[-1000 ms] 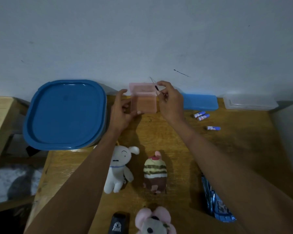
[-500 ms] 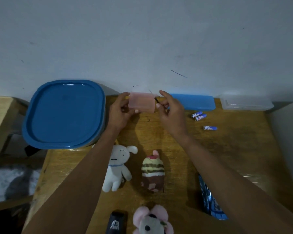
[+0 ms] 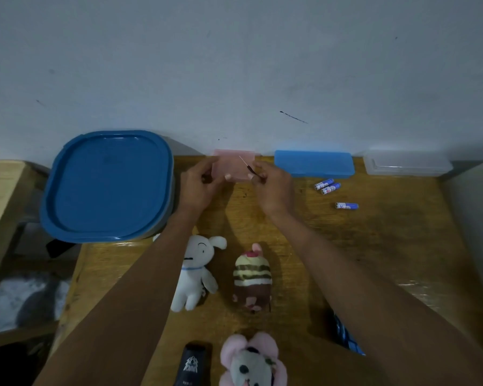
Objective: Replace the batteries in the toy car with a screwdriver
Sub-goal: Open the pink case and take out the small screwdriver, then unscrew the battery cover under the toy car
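Here, both hands at the pink box, far edge of the worktop (image 3: pixel 374 246).
Left hand (image 3: pixel 197 188) pinches the pink box (image 3: pixel 233 167); right hand (image 3: pixel 273 188) pinches it plus a thin screwdriver (image 3: pixel 248 168). Three batteries (image 3: pixel 327 186) lie right; the toy car cannot be told.

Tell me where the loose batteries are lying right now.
In the head view, three batteries lie on the wooden table, to the right of the right hand and just in front of the blue case.

A worn wooden table (image 3: pixel 388 246) against a wall carries a blue plastic case (image 3: pixel 314 163), a clear plastic box (image 3: pixel 407 166), three blue-labelled batteries (image 3: pixel 327 186), a white plush dog (image 3: pixel 194 274), a striped plush cake (image 3: pixel 252 277) and a pink-eared plush mouse (image 3: pixel 253 360).
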{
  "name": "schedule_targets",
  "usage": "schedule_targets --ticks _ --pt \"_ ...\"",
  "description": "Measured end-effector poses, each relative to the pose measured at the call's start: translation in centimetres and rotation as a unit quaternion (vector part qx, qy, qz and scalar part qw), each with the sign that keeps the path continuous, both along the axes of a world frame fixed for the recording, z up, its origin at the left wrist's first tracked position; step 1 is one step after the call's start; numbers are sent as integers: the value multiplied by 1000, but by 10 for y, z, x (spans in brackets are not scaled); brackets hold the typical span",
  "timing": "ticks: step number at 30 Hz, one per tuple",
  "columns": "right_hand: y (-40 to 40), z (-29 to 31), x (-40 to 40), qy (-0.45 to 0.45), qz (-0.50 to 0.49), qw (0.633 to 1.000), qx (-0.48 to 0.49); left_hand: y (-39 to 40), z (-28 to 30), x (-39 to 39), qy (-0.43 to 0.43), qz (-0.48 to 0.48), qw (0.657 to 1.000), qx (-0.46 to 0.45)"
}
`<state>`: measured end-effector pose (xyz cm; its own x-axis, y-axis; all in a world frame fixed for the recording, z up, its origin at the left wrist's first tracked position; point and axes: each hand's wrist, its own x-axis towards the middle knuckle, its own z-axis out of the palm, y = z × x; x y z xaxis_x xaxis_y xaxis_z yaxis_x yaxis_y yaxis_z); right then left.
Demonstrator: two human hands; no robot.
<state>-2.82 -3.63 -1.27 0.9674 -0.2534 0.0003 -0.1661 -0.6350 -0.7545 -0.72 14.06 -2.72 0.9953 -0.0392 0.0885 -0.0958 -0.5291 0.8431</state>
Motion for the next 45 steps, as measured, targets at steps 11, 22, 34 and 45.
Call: schedule_targets --ticks 11,22,34,45 --pt "-11 33 -9 20 -15 1000 -19 -6 43 -11 45 14 992 116" --pt "-83 112 -86 -12 -110 993 40 -110 109 -90 -5 -75 986 149" --pt "-181 104 -181 8 -220 970 100 -228 78 -196 184 -177 938 234" --pt "-230 93 -203 14 -231 966 118 -252 47 -225 275 -90 932 217"
